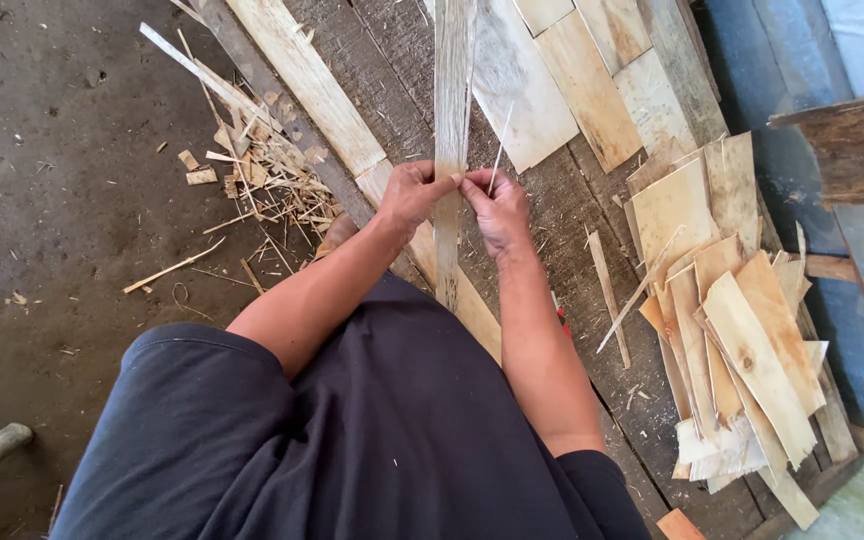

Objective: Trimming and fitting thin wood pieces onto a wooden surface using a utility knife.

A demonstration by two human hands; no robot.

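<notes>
- We hold a long, thin wood strip (449, 120) in the centre of the frame; its long axis runs almost straight up and down the picture, one end passing out of the top edge and the other ending below our hands, over the dark clothing.
- Our left hand (410, 193) pinches the strip's left edge, its grip clenched on the wood.
- Our right hand (497, 207) pinches the right edge, touching the left hand at the fingertips; a thin splinter (498, 150) rises from this grip, tilted slightly right.
- Under the strip lies a worktop (382, 70) of dark, worn planks running diagonally across the frame.
- A long pale board (312, 85) lies on it, slanting from top centre towards our hands.
- At the right of the frame sits a stack of veneer pieces (742, 340), fanned out and overlapping.
- At upper left, chips and slivers (262, 165) litter the dirt floor (52, 200).
</notes>
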